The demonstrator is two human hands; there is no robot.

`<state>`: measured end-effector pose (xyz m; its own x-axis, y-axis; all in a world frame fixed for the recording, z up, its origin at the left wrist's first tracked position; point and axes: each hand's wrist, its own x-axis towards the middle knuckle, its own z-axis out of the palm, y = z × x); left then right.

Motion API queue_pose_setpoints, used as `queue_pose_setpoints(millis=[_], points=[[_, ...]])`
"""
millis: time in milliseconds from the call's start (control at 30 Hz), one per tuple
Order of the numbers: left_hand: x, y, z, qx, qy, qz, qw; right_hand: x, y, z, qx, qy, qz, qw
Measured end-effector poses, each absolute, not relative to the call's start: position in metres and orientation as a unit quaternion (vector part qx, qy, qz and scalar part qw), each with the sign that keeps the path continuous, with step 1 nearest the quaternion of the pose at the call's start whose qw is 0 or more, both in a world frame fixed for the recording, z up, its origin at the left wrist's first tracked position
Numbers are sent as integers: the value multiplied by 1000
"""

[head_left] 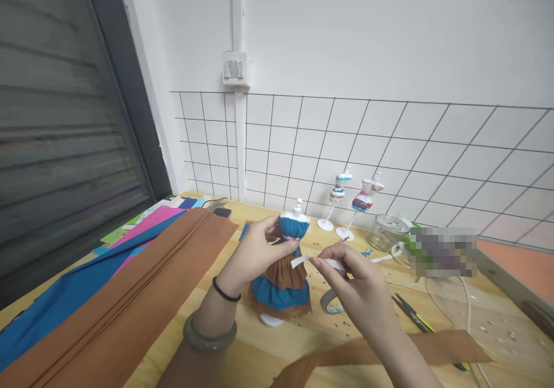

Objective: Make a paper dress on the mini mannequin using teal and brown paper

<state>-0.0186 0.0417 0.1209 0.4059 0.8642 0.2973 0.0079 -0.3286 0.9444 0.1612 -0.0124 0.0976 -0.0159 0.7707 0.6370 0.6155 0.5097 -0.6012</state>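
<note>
Mini mannequin [289, 261] w/ blue & brown paper dress stands on its white base on the wooden table [277, 347], centre. Left hand [255, 252] grasps it at the waist. Right hand [355, 281] pinches a white strip [309, 260] whose end reaches the dress. Tape roll [329, 302] just below rt hand. Brown paper stack [130, 301] & blue sheet [56, 307] to the left; two more mannequins [352, 203] & a glass jar [387, 233] behind, near the wire grid [389, 145].

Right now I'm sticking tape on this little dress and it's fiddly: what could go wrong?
1. The left hand grips only the mannequin top; pressing the tape strip could tip it on its small base.
2. The strip, pinched by the right hand, might curl and stick to itself.
3. The scissors lie near the right wrist.
</note>
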Motion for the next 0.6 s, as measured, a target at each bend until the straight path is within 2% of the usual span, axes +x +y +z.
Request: queue_pose_setpoints(millis=[200,600], points=[[-6,37,118,662,299,435,531,159,-15,98,-539,-613,180,549],[1,35,117,690,291,430,504,158,-15,104,-549,-530,270,587]])
